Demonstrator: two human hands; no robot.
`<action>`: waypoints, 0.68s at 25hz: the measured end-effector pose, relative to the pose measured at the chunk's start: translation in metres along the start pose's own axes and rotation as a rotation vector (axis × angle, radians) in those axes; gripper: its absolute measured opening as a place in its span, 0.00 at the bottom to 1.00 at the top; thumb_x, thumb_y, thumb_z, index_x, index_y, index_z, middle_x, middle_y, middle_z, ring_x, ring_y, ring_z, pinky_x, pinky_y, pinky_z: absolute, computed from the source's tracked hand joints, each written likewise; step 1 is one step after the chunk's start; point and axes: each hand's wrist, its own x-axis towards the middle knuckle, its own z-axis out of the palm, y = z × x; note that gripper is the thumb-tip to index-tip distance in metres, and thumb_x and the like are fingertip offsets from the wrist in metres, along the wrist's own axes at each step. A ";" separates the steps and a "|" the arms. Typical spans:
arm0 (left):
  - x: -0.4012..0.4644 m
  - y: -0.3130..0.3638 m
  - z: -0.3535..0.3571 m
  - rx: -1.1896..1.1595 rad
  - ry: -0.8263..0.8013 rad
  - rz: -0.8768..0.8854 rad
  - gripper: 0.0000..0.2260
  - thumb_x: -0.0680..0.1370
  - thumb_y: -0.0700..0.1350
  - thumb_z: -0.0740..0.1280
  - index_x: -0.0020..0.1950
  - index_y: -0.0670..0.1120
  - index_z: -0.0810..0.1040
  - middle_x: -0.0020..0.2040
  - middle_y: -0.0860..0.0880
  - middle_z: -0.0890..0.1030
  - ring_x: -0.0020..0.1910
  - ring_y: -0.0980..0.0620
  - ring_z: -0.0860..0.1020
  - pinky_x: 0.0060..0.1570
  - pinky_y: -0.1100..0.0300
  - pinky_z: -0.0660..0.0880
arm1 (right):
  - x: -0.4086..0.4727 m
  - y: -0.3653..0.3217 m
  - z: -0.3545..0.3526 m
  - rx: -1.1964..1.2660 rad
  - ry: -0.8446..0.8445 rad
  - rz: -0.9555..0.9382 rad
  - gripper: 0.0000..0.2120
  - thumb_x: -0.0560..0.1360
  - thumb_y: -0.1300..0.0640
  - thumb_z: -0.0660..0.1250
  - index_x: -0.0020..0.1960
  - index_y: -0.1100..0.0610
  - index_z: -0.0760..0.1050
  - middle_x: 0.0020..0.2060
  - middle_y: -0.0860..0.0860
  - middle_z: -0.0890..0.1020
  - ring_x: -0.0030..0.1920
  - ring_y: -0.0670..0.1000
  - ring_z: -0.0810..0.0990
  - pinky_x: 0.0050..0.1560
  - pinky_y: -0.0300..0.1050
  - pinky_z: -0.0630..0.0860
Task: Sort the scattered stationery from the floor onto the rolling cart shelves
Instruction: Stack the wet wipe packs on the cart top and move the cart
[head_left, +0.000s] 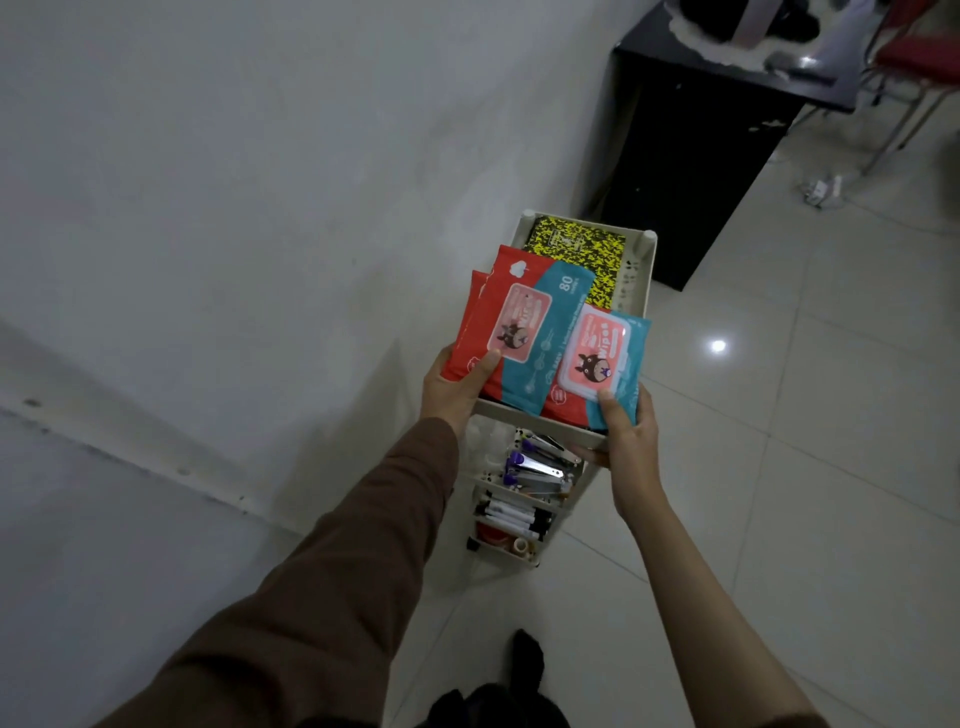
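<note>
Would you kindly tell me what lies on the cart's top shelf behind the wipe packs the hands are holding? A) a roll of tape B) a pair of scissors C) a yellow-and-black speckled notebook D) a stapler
C: a yellow-and-black speckled notebook lies flat in the cart's top shelf, behind the wipe packs held by the left hand and right hand.

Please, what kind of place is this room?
Probably a plain indoor room, perhaps an office or study corner. It has a glossy tiled floor, a bare white wall, a black desk and a small rolling cart filled with stationery.
</note>
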 end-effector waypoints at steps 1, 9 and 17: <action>0.007 0.002 0.002 -0.001 0.000 -0.005 0.16 0.72 0.48 0.71 0.57 0.47 0.75 0.54 0.43 0.81 0.53 0.43 0.81 0.54 0.48 0.78 | 0.007 -0.002 0.002 0.012 0.004 0.003 0.19 0.78 0.53 0.61 0.67 0.53 0.64 0.53 0.50 0.79 0.42 0.44 0.84 0.32 0.39 0.80; 0.072 0.020 0.020 0.060 0.001 -0.021 0.12 0.72 0.48 0.70 0.54 0.49 0.76 0.52 0.45 0.82 0.49 0.47 0.81 0.50 0.52 0.79 | 0.065 -0.018 0.020 0.058 0.006 0.033 0.19 0.78 0.54 0.61 0.68 0.51 0.63 0.54 0.50 0.77 0.48 0.49 0.82 0.32 0.41 0.80; 0.118 0.033 0.006 0.056 0.048 -0.063 0.14 0.72 0.49 0.71 0.55 0.48 0.76 0.54 0.42 0.82 0.52 0.43 0.81 0.54 0.46 0.78 | 0.095 -0.026 0.056 0.077 -0.015 0.053 0.19 0.78 0.53 0.61 0.67 0.50 0.62 0.57 0.51 0.77 0.52 0.53 0.81 0.35 0.45 0.82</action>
